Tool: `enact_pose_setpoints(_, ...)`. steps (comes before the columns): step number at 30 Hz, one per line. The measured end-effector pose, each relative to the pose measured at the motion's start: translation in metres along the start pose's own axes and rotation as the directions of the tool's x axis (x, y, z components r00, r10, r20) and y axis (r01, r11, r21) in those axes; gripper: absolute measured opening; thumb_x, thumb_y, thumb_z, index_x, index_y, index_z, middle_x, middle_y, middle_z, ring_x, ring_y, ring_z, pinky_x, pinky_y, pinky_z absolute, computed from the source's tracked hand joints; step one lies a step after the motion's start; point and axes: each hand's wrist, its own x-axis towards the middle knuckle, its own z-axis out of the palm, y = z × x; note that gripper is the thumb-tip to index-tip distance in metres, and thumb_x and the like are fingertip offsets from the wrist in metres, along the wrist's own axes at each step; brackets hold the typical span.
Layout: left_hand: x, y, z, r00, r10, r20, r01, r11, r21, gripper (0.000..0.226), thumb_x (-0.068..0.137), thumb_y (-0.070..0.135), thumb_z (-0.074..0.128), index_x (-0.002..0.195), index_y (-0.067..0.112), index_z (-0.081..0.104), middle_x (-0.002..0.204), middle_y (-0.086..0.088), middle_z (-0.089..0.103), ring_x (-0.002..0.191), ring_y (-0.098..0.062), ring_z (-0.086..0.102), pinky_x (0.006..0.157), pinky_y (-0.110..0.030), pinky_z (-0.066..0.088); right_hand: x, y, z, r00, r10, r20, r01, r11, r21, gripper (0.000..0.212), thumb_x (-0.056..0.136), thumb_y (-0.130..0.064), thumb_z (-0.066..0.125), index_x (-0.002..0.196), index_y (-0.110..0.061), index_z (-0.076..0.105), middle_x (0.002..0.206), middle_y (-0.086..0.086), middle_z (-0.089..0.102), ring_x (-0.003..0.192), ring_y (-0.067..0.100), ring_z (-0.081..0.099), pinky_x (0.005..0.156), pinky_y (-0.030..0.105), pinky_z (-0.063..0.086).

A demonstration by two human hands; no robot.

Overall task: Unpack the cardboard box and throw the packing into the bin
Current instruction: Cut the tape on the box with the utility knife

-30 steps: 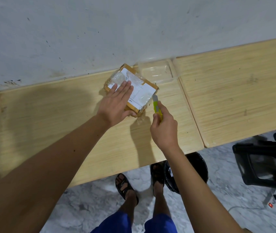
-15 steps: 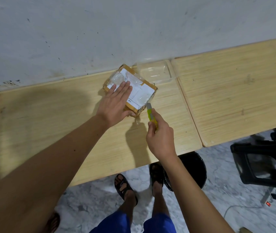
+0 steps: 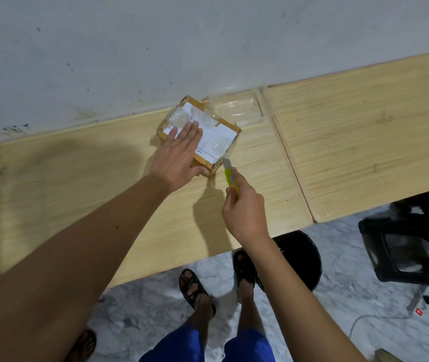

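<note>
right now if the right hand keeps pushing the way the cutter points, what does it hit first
The right hand aims the yellow cutter up-left; its tip would likely meet the cardboard box at its near taped edge first.

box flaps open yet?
No. The cardboard box is closed and taped, with the left hand flat on top and the yellow cutter in the right hand at its edge.

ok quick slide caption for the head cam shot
Left hand steadies taped cardboard box while right hand holds yellow cutter.

Left grip [image 3: 179, 152] flat — right grip [image 3: 244, 207] curled.
</note>
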Motion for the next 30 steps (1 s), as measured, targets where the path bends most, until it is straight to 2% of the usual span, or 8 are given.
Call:
enact_pose_setpoints(5, 0.001, -0.001, -0.001, 1.000, -0.005, 0.001, 0.005, 1.000, -0.010, 0.106, 0.095, 0.067, 0.058, 0.167, 0.006, 0.011, 0.178, -0.010, 0.002, 0.165, -0.021, 0.000, 0.134, -0.041, -0.001, -0.004, 0.008, 0.003, 0.998, -0.037, -0.054, 0.039, 0.999, 0.021, 0.047, 0.106, -0.014, 0.048, 0.153, -0.020, 0.050, 0.068, -0.011, 0.061, 0.058, -0.001, 0.058, 0.057, 0.007, 0.038)
enact_pose_setpoints(7, 0.002, -0.001, -0.001, 1.000, -0.003, 0.003, 0.003, 1.000, -0.007, 0.106, 0.095, 0.067, 0.057, 0.168, 0.006, 0.010, 0.178, -0.010, 0.001, 0.165, -0.021, -0.001, 0.134, -0.041, -0.001, -0.004, 0.011, 0.000, 0.998, -0.025, -0.063, 0.030, 0.997, 0.076, 0.045, 0.107, -0.017, 0.049, 0.151, -0.025, 0.052, 0.083, -0.013, 0.066, 0.068, 0.005, 0.063, 0.066, 0.012, 0.044)
enact_pose_setpoints(9, 0.002, -0.002, 0.000, 1.000, -0.002, 0.003, 0.002, 1.000, -0.015, 0.106, 0.095, 0.067, 0.056, 0.168, 0.006, 0.009, 0.178, -0.009, 0.000, 0.165, -0.021, -0.002, 0.134, -0.041, -0.002, -0.005, 0.016, -0.003, 0.998, 0.013, -0.064, 0.000, 0.980, 0.200, 0.042, 0.108, -0.024, 0.049, 0.146, -0.039, 0.054, 0.098, -0.020, 0.065, 0.079, 0.015, 0.065, 0.079, 0.030, 0.054)
enact_pose_setpoints(11, 0.001, -0.003, 0.001, 1.000, -0.004, -0.003, 0.004, 1.000, -0.026, 0.106, 0.095, 0.067, 0.056, 0.168, 0.006, 0.009, 0.178, -0.009, 0.000, 0.165, -0.020, -0.002, 0.134, -0.040, -0.004, -0.005, 0.016, -0.008, 0.996, 0.073, -0.052, -0.048, 0.924, 0.380, 0.035, 0.108, -0.032, 0.049, 0.137, -0.050, 0.057, 0.087, -0.015, 0.062, 0.068, 0.013, 0.057, 0.069, 0.032, 0.053)
enact_pose_setpoints(14, 0.001, -0.003, 0.002, 1.000, -0.001, -0.013, 0.001, 0.999, -0.033, 0.105, 0.096, 0.066, 0.057, 0.168, 0.006, 0.010, 0.178, -0.009, 0.001, 0.165, -0.021, -0.002, 0.133, -0.039, -0.004, 0.002, 0.011, -0.019, 0.992, 0.126, -0.001, -0.101, 0.803, 0.588, 0.030, 0.109, -0.031, 0.051, 0.133, -0.044, 0.062, 0.066, -0.001, 0.049, 0.046, 0.009, 0.036, 0.046, 0.023, 0.036)
enact_pose_setpoints(19, 0.000, -0.004, 0.003, 1.000, 0.000, -0.024, -0.002, 0.999, -0.054, 0.105, 0.096, 0.065, 0.059, 0.168, 0.006, 0.011, 0.178, -0.009, 0.001, 0.165, -0.021, -0.001, 0.133, -0.039, -0.004, 0.006, -0.001, -0.030, 0.991, 0.053, 0.124, -0.127, 0.681, 0.721, 0.042, 0.112, -0.016, 0.043, 0.149, -0.036, 0.051, 0.080, 0.002, 0.053, 0.042, 0.012, 0.032, 0.041, 0.019, 0.028)
enact_pose_setpoints(27, 0.000, -0.005, 0.007, 0.999, 0.003, -0.033, -0.005, 0.998, -0.062, 0.100, 0.098, 0.060, 0.059, 0.168, 0.007, 0.011, 0.178, -0.008, 0.002, 0.165, -0.020, -0.001, 0.134, -0.039, -0.004, -0.003, -0.015, -0.043, 0.959, -0.136, 0.249, -0.179, 0.389, 0.904, 0.073, 0.102, 0.014, 0.036, 0.162, -0.027, 0.031, 0.107, 0.009, 0.059, 0.067, 0.015, 0.048, 0.052, 0.028, 0.043)
enact_pose_setpoints(30, 0.000, -0.003, 0.006, 1.000, -0.003, -0.029, 0.002, 0.999, -0.045, 0.096, 0.101, 0.056, 0.058, 0.168, 0.008, 0.008, 0.178, -0.008, 0.001, 0.165, -0.021, -0.002, 0.134, -0.040, -0.003, -0.002, -0.016, -0.049, 0.943, -0.176, 0.283, -0.206, 0.360, 0.910, 0.080, 0.098, 0.018, 0.035, 0.162, -0.029, 0.031, 0.113, 0.009, 0.061, 0.073, 0.016, 0.052, 0.057, 0.030, 0.047)
